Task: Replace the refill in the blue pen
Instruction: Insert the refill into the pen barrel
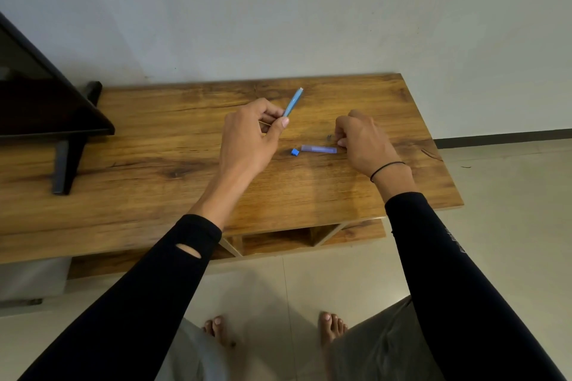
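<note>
My left hand [250, 136] holds the blue pen barrel [293, 101] above the wooden table [154, 164], its free end tilted up and away to the right. A translucent bluish pen piece [318, 149] lies flat on the table, with a small blue cap piece [295, 152] just left of it. My right hand [362, 142] rests on the table at the right end of that translucent piece, fingers curled and pinched near a tiny dark part [329, 137]. Whether the fingertips grip anything is hidden.
A dark TV screen [40, 96] on a black stand leg [66, 164] occupies the table's left side. The table's right edge [445, 164] drops to a tiled floor. A lower shelf [278, 241] shows beneath the front edge, and my bare feet stand below.
</note>
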`<action>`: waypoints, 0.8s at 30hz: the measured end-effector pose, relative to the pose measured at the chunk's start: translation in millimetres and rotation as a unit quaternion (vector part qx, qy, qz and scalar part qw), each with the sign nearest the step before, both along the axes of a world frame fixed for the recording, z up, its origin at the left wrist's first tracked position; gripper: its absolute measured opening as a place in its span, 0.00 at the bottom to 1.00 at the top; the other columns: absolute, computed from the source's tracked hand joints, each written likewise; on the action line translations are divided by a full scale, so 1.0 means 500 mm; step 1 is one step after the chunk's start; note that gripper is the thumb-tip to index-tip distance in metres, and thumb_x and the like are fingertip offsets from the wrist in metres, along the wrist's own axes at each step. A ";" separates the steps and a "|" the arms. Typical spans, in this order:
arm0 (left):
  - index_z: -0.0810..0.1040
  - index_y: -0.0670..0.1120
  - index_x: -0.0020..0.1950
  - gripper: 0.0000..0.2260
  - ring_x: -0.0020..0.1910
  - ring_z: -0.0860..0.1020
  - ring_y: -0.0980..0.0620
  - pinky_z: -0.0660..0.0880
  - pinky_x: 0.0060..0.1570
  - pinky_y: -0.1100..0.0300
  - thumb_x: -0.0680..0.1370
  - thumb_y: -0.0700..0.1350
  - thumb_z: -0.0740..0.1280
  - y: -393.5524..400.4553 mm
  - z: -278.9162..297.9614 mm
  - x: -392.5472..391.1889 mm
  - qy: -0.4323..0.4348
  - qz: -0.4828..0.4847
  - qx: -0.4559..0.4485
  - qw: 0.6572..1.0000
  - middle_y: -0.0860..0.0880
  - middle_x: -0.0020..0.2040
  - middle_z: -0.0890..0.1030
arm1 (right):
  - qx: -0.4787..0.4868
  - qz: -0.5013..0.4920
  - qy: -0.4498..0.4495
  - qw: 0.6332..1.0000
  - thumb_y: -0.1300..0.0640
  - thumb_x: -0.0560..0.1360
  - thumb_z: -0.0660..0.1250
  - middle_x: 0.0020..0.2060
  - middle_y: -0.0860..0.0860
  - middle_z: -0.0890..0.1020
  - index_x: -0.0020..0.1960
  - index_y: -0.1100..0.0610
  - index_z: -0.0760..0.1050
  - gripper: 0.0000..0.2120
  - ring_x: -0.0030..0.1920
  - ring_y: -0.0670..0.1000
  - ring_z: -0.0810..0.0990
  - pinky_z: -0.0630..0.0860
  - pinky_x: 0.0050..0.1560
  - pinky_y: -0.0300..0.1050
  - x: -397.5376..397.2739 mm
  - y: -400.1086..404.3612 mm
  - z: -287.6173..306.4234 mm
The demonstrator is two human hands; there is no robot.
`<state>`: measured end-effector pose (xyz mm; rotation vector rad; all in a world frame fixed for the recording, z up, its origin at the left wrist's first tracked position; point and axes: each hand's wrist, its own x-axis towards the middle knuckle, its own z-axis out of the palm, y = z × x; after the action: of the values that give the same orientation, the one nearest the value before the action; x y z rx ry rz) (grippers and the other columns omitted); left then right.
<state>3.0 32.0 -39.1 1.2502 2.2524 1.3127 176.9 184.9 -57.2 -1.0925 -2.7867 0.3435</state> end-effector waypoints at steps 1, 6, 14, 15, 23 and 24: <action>0.85 0.48 0.57 0.05 0.46 0.84 0.65 0.78 0.47 0.71 0.81 0.44 0.75 -0.001 0.000 0.000 0.002 -0.002 -0.002 1.000 0.58 0.47 0.85 | 0.005 -0.003 -0.006 1.000 0.70 0.79 0.66 0.48 0.55 0.77 0.47 0.58 0.75 0.08 0.46 0.58 0.79 0.76 0.41 0.52 0.002 0.001 -0.001; 0.86 0.48 0.56 0.05 0.46 0.83 0.65 0.76 0.46 0.74 0.81 0.43 0.75 0.001 0.002 0.003 0.016 -0.018 -0.002 1.000 0.56 0.49 0.86 | -0.072 -0.067 0.102 0.990 0.67 0.81 0.66 0.43 0.52 0.82 0.48 0.57 0.77 0.07 0.43 0.53 0.82 0.81 0.41 0.46 -0.001 0.015 0.014; 0.86 0.48 0.57 0.06 0.45 0.80 0.68 0.73 0.45 0.75 0.81 0.43 0.75 0.006 -0.005 0.013 0.033 -0.034 -0.031 0.998 0.58 0.48 0.84 | -0.298 -0.025 0.409 0.862 0.67 0.77 0.74 0.40 0.56 0.86 0.52 0.64 0.84 0.04 0.39 0.51 0.84 0.84 0.43 0.44 -0.017 0.006 0.070; 0.86 0.48 0.57 0.05 0.44 0.80 0.67 0.75 0.46 0.73 0.81 0.44 0.75 0.006 -0.005 0.014 0.036 -0.036 -0.027 0.998 0.58 0.48 0.85 | -0.300 -0.018 0.411 0.861 0.68 0.77 0.74 0.40 0.56 0.86 0.52 0.63 0.84 0.04 0.40 0.51 0.85 0.84 0.44 0.44 -0.019 0.005 0.071; 0.87 0.52 0.56 0.05 0.47 0.85 0.57 0.85 0.52 0.49 0.80 0.48 0.76 0.006 -0.020 0.011 0.058 -0.048 -0.045 0.996 0.58 0.48 0.87 | -0.286 0.021 0.389 0.876 0.72 0.78 0.70 0.43 0.59 0.84 0.51 0.65 0.82 0.04 0.46 0.56 0.87 0.87 0.43 0.50 -0.027 -0.011 0.083; 0.87 0.52 0.56 0.05 0.47 0.85 0.57 0.85 0.52 0.49 0.80 0.48 0.76 0.006 -0.020 0.012 0.060 -0.049 -0.046 0.996 0.57 0.48 0.87 | -0.290 0.021 0.383 0.877 0.72 0.79 0.70 0.43 0.59 0.84 0.50 0.65 0.82 0.05 0.45 0.56 0.87 0.87 0.43 0.50 -0.026 -0.011 0.083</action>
<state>8.9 35.0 -49.2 1.4207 2.2704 1.1136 163.8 179.6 -15.9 -0.7236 -2.0132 1.3442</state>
